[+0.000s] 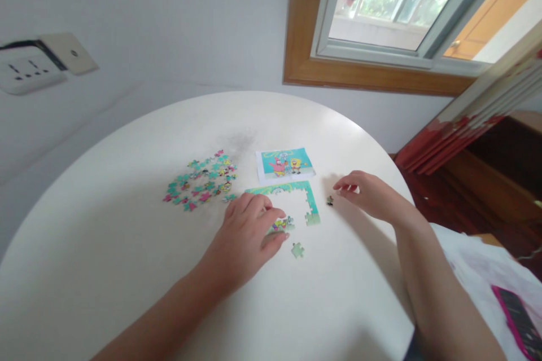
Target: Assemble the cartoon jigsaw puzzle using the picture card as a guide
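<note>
In the head view, a partly assembled jigsaw puzzle (314, 210) lies on the round white table (127, 271), its border framing a bare middle. My left hand (248, 231) covers the lower left of it. Thumb and index finger close from both sides on puzzle pieces (279, 225) in the bottom row. A loose pale green piece (297, 250) lies just below the thumb. To the right, my right hand (366, 194) hovers with fingers loosely bent and parted, nothing visible in them. A small dark piece (329, 201) rests on the table beside its fingertips.
Many loose puzzle pieces (199, 183) spread left of the puzzle. Behind it lies a reference picture sheet (285, 164) with cartoon figures. A wall socket (29, 69), a wood-framed window (381, 76) and a red-and-white curtain (461, 118) surround the table. A pink-edged phone (519, 318) lies lower right.
</note>
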Available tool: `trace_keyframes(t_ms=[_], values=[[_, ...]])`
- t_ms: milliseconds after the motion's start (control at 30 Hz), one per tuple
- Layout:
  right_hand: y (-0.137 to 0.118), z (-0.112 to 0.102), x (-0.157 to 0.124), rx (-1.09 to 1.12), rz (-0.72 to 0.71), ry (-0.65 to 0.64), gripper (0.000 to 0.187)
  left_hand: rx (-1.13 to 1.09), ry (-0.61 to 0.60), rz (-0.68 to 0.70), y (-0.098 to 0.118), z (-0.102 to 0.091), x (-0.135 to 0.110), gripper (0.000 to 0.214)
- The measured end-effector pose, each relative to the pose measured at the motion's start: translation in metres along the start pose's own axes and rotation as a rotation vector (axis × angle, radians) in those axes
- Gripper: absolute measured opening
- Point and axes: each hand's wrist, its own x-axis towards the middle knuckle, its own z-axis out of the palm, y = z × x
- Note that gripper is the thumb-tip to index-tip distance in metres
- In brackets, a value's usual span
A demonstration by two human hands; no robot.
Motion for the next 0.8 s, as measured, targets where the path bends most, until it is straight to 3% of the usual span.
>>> trace_keyframes(t_ms=[133,800], values=[[0.004,0.002,-0.001,0.04,0.007,-0.078,0.017,0.036,0.007,-0.014,0.0,0.003,0.002,0.018],[-0.014,0.012,0.001,0.104,-0.048,-0.047,0.012,0.039,-0.026,-0.022,0.002,0.001,0.003,0.013]])
